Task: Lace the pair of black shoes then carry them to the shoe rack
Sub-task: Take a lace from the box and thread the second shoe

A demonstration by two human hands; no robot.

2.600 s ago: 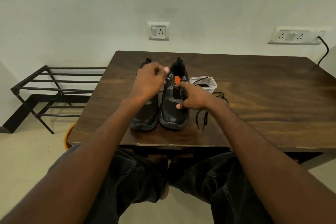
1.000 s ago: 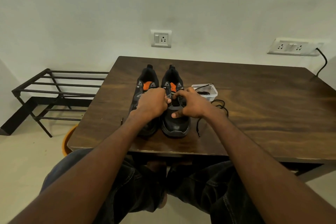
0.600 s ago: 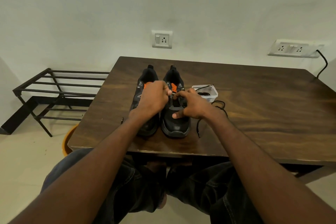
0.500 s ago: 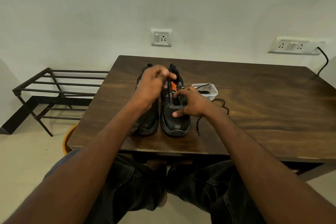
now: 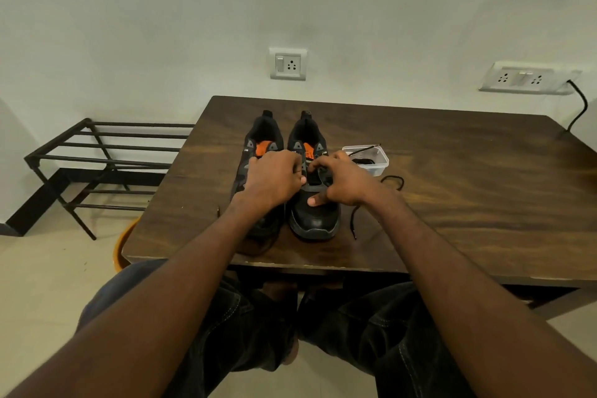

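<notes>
Black shoes [image 5: 312, 203] with orange tongues stand side by side.

Bare table [image 5: 468, 203] right of the shoes, wide room there. Plastic tub [image 5: 366, 157] just beside the right shoe [image 5: 311, 210], a loose lace [image 5: 361, 213] trailing near it. Left shoe [image 5: 263, 145] sits close to the table's left edge. Shoe rack [image 5: 106, 158] on the floor left, path open.

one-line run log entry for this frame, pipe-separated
phase: lacing right shoe | left hand: on lace at eyelets | right hand: on lace at eyelets | left shoe: unlaced | rack: no shoes
</notes>
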